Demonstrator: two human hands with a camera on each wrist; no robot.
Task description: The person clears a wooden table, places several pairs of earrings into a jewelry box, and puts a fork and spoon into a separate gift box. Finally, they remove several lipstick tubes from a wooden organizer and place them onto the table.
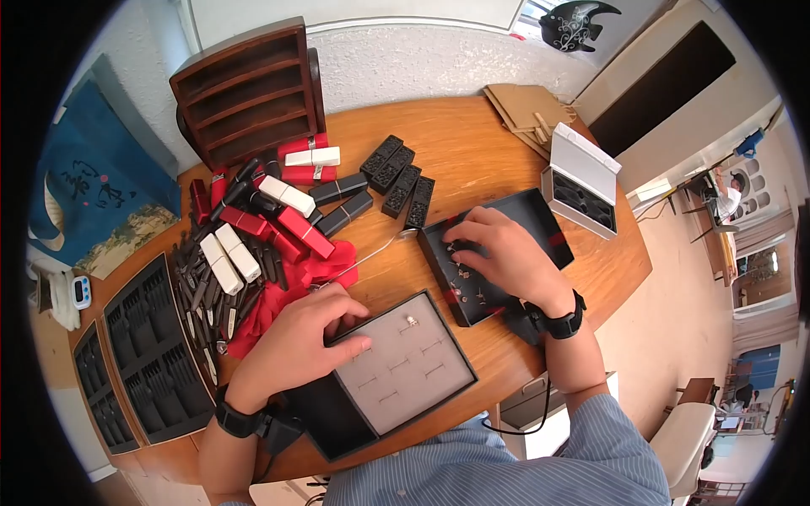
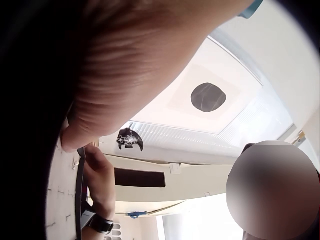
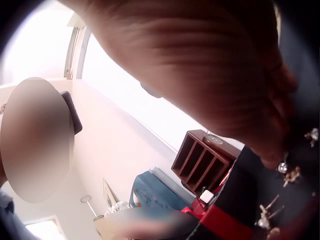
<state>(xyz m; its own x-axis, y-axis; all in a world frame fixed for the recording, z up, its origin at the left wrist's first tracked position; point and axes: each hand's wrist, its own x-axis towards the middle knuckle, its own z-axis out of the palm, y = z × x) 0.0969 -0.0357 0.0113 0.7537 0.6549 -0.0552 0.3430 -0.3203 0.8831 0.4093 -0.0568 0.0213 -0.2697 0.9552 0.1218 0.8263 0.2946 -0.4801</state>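
There are two hands (image 1: pixel 295 339), one grey-padded case (image 1: pixel 422 395), one black box (image 1: pixel 527 212), one wooden rack (image 1: pixel 245 94), four white boxes (image 1: pixel 288 196).

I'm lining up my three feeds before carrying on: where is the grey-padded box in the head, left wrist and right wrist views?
Head: the grey-padded box lies just below the middle.
Left wrist: the grey-padded box shows partly, low at the left.
Right wrist: not in it.
Shared landmark: the right hand, right of middle in head, lower left in left wrist, across the top in right wrist.
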